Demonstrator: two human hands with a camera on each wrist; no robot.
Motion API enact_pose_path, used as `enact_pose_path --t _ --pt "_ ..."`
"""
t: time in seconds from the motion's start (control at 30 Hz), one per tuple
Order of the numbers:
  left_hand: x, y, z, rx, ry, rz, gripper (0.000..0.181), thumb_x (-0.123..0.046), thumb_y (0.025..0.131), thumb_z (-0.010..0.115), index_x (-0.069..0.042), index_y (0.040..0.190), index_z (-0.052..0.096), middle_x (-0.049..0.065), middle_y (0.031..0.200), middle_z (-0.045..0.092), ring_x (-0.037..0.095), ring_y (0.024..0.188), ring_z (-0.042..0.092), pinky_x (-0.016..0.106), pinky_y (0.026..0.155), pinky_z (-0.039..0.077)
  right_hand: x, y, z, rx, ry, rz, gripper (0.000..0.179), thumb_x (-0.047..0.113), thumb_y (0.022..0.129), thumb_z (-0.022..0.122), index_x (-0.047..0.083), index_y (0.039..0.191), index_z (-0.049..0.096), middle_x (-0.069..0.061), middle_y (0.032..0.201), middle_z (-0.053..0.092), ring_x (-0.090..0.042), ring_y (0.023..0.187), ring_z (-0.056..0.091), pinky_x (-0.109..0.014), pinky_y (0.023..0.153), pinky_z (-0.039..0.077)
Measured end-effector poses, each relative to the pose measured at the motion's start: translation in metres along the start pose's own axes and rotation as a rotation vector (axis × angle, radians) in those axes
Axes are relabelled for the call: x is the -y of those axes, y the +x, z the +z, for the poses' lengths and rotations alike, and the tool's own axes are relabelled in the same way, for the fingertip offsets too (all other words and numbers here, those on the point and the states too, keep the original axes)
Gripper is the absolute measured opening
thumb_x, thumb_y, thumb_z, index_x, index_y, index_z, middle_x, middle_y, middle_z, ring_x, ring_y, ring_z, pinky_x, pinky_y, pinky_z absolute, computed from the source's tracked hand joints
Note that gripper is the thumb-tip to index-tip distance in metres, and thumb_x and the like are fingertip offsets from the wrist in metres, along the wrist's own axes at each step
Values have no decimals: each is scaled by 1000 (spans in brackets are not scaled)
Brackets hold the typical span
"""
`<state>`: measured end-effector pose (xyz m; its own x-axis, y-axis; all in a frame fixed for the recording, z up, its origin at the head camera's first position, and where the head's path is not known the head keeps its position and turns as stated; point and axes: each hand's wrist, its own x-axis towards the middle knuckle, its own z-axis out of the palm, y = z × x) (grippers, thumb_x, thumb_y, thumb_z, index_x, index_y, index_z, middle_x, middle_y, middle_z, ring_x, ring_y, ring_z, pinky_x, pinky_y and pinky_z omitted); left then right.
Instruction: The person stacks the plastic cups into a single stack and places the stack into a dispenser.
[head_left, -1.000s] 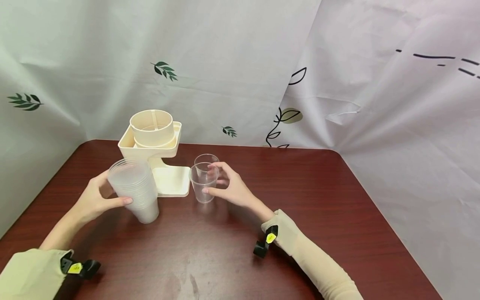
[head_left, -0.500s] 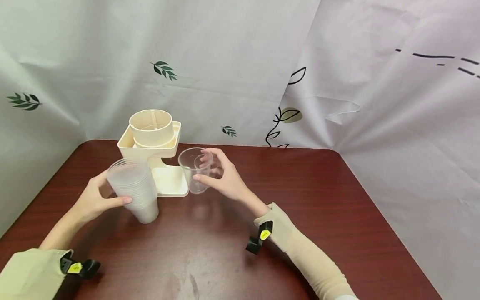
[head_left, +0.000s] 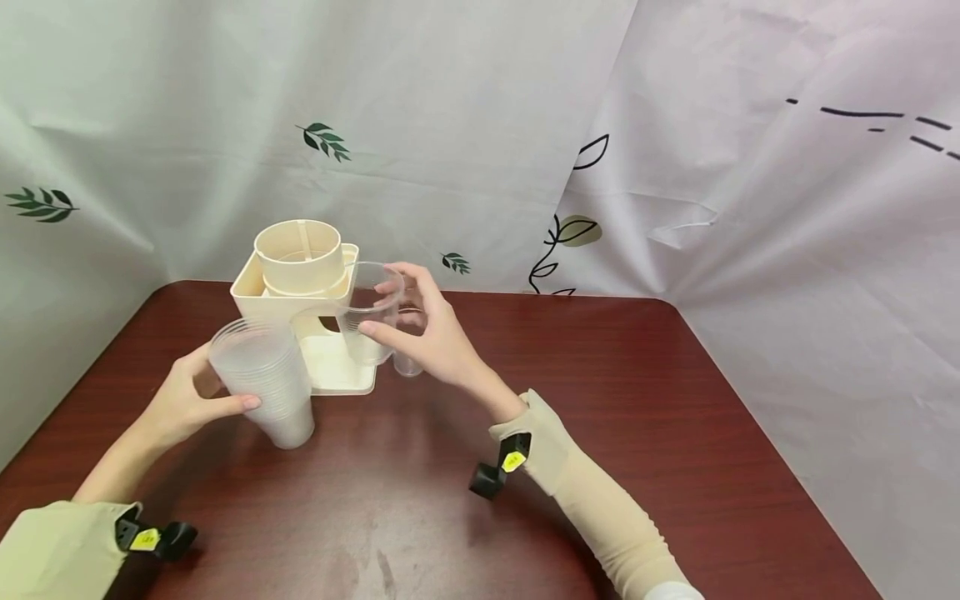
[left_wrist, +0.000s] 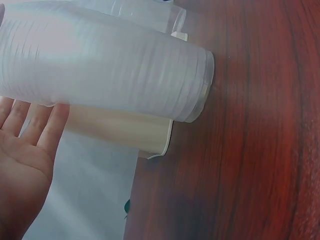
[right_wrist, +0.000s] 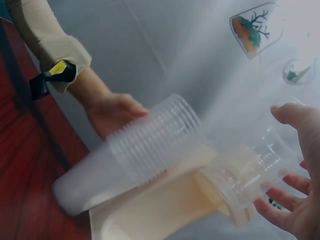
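Note:
In the head view, my left hand grips a tall stack of nested clear plastic cups, tilted with the rims toward upper left. The left wrist view has the stack's ribbed side close up, with fingers of the left hand under it. My right hand pinches a single clear cup between thumb and fingers, lifted in front of the cream stand's right side. Its mouth faces up. Behind that hand stands another clear cup, partly hidden.
A cream plastic stand, with a round holder on top and a flat base plate, is at the back left of the dark red table. A pale patterned curtain hangs behind the table.
The right hand has lifted the single cup up and to the left, from beside the base plate to near the stand's upper part. The left hand and its stack have stayed nearly still.

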<state>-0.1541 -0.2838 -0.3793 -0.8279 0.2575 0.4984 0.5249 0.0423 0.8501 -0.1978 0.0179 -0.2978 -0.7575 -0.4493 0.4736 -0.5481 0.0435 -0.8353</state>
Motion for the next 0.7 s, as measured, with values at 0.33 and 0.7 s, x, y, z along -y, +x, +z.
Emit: enact_pose_path --t 0.33,0.7 --pt "0 0 0 7 21 1 78 29 63 64 -6 132 52 -11 118 64 0 103 60 10 81 48 23 17 15 -13 73 -57 70 3 82 72 13 139 33 -17 124 53 -8 100 61 -27 89 53" --pt "0 1 0 9 16 1 77 29 64 64 -5 132 51 -10 116 64 1 101 61 11 79 49 47 24 36 -3 61 -106 71 0 82 71 7 140 30 -20 127 53 -18 108 59 -21 92 51"
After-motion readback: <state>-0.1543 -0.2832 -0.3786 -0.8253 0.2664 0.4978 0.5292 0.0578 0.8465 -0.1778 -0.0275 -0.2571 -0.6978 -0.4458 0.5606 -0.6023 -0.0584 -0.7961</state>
